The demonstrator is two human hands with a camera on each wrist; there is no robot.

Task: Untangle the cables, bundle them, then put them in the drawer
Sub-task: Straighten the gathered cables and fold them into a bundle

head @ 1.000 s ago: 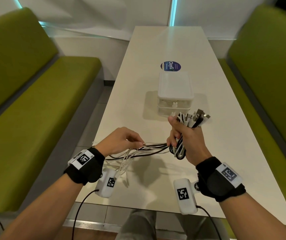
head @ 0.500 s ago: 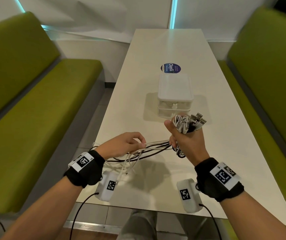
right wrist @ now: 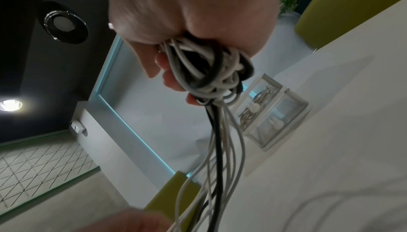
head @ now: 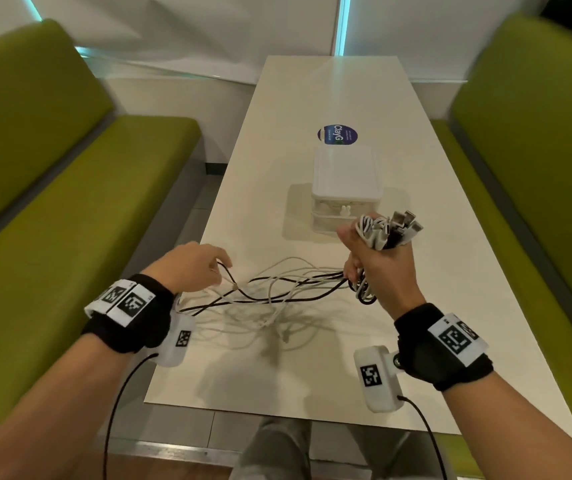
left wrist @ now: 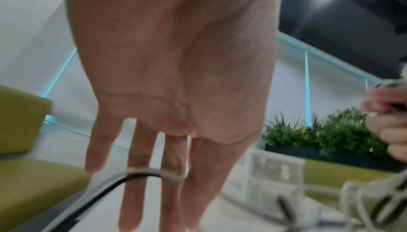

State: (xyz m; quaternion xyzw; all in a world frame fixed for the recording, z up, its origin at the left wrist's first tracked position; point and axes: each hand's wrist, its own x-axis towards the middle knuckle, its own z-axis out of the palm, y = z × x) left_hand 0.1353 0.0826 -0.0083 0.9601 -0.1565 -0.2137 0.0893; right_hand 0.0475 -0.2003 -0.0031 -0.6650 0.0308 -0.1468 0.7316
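Cables [head: 277,289], thin round white and black cords with metal plugs, trail slack over the smooth white table [head: 451,289]. Right hand [head: 381,268] fists the looped bunch, plugs poking above the thumb. Left hand [head: 191,265] has straight, spread fingers [left wrist: 132,174]; one black cord crosses them. Small translucent plastic drawer box [head: 345,188] stands behind.

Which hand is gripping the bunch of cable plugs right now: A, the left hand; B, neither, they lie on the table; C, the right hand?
C: the right hand is closed round the cables, plugs sticking out above the fist, while the left hand has straight fingers.
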